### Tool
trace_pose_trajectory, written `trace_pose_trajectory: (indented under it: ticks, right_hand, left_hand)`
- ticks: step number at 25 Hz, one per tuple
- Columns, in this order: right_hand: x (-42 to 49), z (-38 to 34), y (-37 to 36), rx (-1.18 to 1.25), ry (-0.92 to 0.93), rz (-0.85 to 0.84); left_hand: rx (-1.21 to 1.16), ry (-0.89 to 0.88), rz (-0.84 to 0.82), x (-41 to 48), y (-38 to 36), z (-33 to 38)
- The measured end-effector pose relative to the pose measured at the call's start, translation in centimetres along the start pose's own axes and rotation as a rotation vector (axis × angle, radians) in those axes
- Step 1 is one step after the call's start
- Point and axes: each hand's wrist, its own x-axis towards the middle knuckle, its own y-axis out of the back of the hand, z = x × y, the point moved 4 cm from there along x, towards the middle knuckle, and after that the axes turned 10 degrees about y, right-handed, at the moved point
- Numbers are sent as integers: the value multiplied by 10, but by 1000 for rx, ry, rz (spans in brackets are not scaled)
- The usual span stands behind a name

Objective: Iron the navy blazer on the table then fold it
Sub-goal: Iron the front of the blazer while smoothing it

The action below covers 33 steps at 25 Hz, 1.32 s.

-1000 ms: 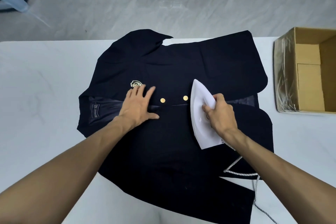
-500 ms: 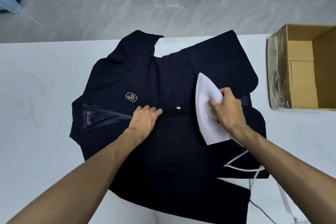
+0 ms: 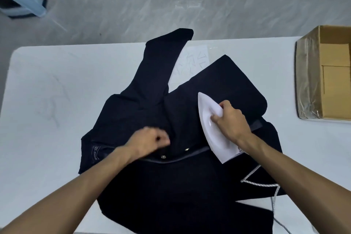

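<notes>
Two hands work a blazer [image 3: 171, 186] spread open across the table [image 3: 47, 91]; your right hand [image 3: 230, 121] grips the iron [image 3: 214, 138], flat on a front panel; your left hand [image 3: 150, 141], blurred, curls into cloth beside the buttons [image 3: 187, 149], seemingly gripping it; ironing looks under way, folding not begun; next, pull that panel taut and glide the iron along it.

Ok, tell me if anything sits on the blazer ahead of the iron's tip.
Nothing visible: ahead of the iron lies only blazer cloth. The left hand grips fabric off to its side, and the cord trails behind.
</notes>
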Motion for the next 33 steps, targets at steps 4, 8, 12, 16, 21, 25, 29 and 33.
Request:
trace_pose_trajectory:
  ticks: [4,8,12,16,21,25,29,33]
  right_hand:
    - [2,0,-8,-93,23,23]
    - [10,-11,-6,-184,175,132]
    - [12,6,12,-36,5,158]
    - [-16,57,49,292,-289,219]
    - [-45,98,77,396,-393,295]
    - [-58,114,82,346,-350,297]
    - [-73,125,92,351,-335,311]
    - [-84,124,92,316,-308,259]
  left_hand:
    - [-403,310,683,68,97,-6]
    - [-193,448,672,114,131,-1]
    - [347,-197,605,80,68,79]
    - [603,-193,192,60,-35,123]
    - [650,-118,199,58,-73,150]
    - [628,-223,226,56,-87,155]
    - [629,-459,110,33,-122,161]
    - [475,-536,-102,10,-145,156]
